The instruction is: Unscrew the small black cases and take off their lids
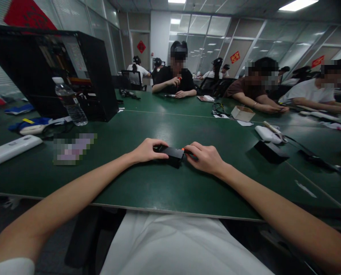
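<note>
My left hand (pixel 149 150) grips a black rectangular block-shaped object (pixel 174 152) by its left part, thumb on the near side and fingers over the far side. The block sits low over the green table, tilted slightly down to the right. At its right end my right hand (pixel 205 157) is closed, with the fingertips pinched around a small dark piece with an orange part (pixel 183 149). That piece meets or nearly meets the block's end. Most of it is hidden by the fingers, so its kind cannot be made out.
An open black computer case (pixel 98 76) stands at the left behind a plastic bottle (pixel 70 101). A white bar-shaped object (pixel 13 150) lies nearer. On the right are a black box (pixel 271 151), a white device (pixel 266 134) and a small carton (pixel 243 113). Several people sit around the green table (pixel 159 191).
</note>
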`<action>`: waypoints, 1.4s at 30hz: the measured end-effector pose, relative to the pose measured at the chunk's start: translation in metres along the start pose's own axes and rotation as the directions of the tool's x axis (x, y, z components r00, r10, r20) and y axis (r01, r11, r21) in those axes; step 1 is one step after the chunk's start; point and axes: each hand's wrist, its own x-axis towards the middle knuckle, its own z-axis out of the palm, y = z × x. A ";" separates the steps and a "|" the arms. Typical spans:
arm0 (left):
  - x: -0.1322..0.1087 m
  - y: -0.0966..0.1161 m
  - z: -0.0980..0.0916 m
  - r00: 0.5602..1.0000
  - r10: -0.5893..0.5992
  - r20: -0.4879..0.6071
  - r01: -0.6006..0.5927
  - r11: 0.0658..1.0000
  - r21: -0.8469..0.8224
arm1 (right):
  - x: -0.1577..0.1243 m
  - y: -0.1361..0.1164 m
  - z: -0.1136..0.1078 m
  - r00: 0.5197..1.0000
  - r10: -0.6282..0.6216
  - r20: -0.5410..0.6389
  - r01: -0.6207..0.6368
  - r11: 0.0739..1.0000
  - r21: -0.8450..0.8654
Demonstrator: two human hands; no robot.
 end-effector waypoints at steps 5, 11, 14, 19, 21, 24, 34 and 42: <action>-0.001 0.000 0.001 1.000 0.017 0.005 -0.017 1.000 -0.011 | 0.004 0.000 0.001 0.999 0.028 0.045 -0.037 0.976 0.216; -0.002 0.003 0.005 1.000 0.008 0.002 -0.008 1.000 -0.022 | 0.007 0.008 0.004 0.971 0.098 0.216 -0.200 0.826 0.527; -0.002 0.006 0.006 1.000 0.022 0.015 -0.022 1.000 -0.016 | 0.006 0.011 0.007 0.956 0.065 0.288 -0.211 0.832 0.513; -0.002 0.010 0.007 0.999 0.031 -0.018 -0.032 0.999 -0.027 | 0.005 0.019 0.008 0.955 0.039 0.293 -0.178 0.867 0.465; -0.002 0.011 0.008 0.999 0.011 -0.039 -0.013 0.998 -0.054 | 0.005 0.026 0.008 0.954 0.078 0.289 -0.196 0.893 0.406; 0.000 0.011 0.008 0.994 -0.058 -0.090 0.046 0.991 -0.124 | 0.003 0.036 0.008 0.948 0.170 0.271 -0.257 0.907 0.332; 0.010 -0.004 0.011 0.901 -0.396 -0.180 0.211 0.761 -0.614 | 0.002 0.037 0.006 0.919 0.274 0.282 -0.348 0.902 0.257; 0.014 -0.004 0.008 0.873 -0.480 -0.090 0.277 0.638 -0.718 | 0.002 0.035 0.005 0.949 0.204 0.239 -0.271 0.916 0.296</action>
